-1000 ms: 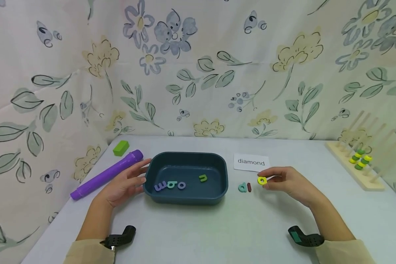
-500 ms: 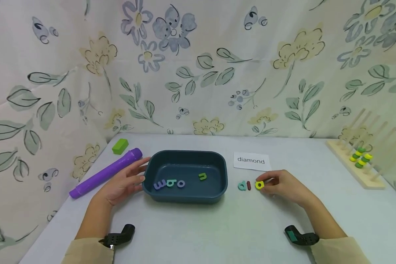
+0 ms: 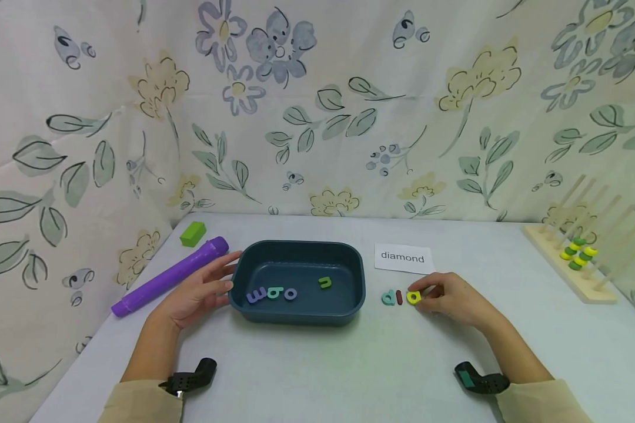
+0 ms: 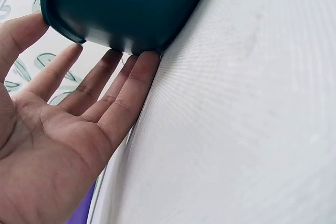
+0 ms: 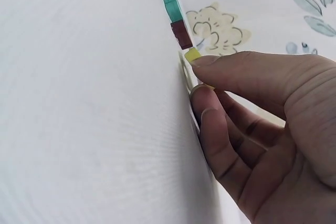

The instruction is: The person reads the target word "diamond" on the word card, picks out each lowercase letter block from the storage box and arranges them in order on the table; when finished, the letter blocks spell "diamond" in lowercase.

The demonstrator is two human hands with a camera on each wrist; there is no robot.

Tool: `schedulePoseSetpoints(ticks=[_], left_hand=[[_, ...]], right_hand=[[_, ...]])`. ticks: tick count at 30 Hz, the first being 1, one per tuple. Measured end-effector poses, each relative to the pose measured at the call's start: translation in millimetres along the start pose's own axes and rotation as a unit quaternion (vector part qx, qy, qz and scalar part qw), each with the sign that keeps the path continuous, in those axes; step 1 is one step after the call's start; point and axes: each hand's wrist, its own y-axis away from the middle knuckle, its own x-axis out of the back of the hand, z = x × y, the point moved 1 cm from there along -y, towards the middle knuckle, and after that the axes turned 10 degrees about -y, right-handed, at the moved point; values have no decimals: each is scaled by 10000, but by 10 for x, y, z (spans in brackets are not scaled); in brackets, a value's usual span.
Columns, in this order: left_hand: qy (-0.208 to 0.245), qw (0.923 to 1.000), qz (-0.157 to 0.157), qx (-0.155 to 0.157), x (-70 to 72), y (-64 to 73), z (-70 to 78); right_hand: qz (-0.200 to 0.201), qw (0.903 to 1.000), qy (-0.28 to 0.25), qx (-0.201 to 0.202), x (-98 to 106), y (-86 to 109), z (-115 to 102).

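My right hand (image 3: 452, 298) pinches a yellow letter "a" (image 3: 413, 298) at the table surface. Just left of it lie a dark red letter "i" or "l" (image 3: 399, 297) and a teal letter "d" (image 3: 388, 298). The three letters make a short row below a white card (image 3: 404, 258) printed "diamond". Extended fingers of my left hand (image 3: 198, 296) touch the left side of a dark teal tray (image 3: 301, 320), as the left wrist view also shows. Inside it are a purple "m" (image 3: 256, 295), a mint letter (image 3: 274, 292), a purple "o" (image 3: 290, 294) and a green "n" (image 3: 324, 282).
A purple tube (image 3: 170, 277) lies left of the tray, beside the left hand. Behind it sits a green block (image 3: 193, 234). At the far right stands a wooden peg board (image 3: 571, 264) with green and yellow beads. A floral cloth (image 3: 317, 147) hangs behind the table.
My right hand has moved left and down with the yellow letter "a", bringing it to the table beside the dark red letter. The left hand stays at the tray.
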Motion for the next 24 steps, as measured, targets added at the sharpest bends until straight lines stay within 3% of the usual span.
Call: schedulePoseSetpoints(ticks=[24], left_hand=[[8,10000,42,24,-6,11,20]], right_hand=[[92,9995,223,184,-71,-20,-29]])
